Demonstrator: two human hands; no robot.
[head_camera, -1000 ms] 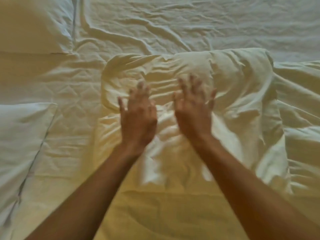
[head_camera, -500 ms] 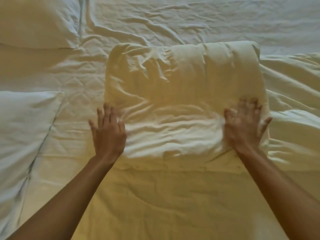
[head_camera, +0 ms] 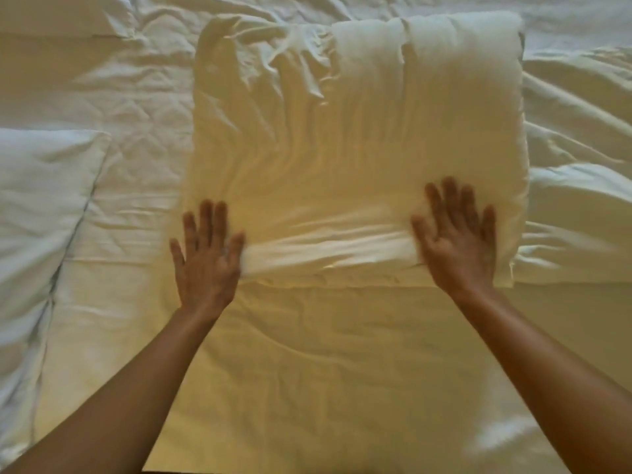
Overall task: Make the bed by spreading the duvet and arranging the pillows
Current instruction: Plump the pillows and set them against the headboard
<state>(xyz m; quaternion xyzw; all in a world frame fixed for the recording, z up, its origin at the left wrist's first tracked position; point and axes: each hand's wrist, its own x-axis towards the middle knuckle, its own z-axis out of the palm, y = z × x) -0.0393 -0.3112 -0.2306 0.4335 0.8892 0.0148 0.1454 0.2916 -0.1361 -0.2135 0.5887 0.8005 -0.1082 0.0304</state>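
Left hand [head_camera: 205, 261] and right hand [head_camera: 456, 248] flat, outspread, on near corners of cream pillow [head_camera: 359, 138] atop sheet [head_camera: 307, 371].

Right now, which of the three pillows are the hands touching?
The big creased pillow straight ahead: the left hand and right hand lie flat on its near edge. The left-edge pillow and the top-left corner pillow lie apart, untouched.

Dim warm light, slight motion blur
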